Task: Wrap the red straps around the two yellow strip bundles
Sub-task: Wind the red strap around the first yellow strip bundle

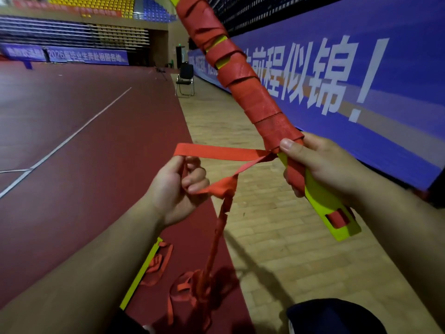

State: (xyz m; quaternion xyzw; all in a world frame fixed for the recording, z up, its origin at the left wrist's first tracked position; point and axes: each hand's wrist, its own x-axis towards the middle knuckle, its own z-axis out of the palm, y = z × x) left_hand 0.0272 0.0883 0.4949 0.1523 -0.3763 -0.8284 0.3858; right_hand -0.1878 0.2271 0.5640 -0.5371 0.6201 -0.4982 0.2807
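Broadly, your biggest surface is the glossy blue banner on your right, printed with large white characters. Next come two floor areas: a smooth dark-red mat with white lines, and pale wooden parquet beside it.

You have two yellow strip bundles in view. The first yellow bundle is flat, stiff and slotted at its near end. It slants up from your right hand towards the top of the picture. Your right hand is clenched round it, with the thumb pressing the lowest turn of the wrap. The second yellow bundle lies flat on the mat near your left forearm.

The red strap is a flat woven band wound in overlapping spiral turns along most of the first bundle, with two small yellow gaps showing. From the wrap it runs taut and level to your left hand, whose curled fingers pinch it. It then drops, twisted and creased, to a loose red tangle on the mat; how many straps lie there cannot be told.

One black folding chair stands far off on the parquet.
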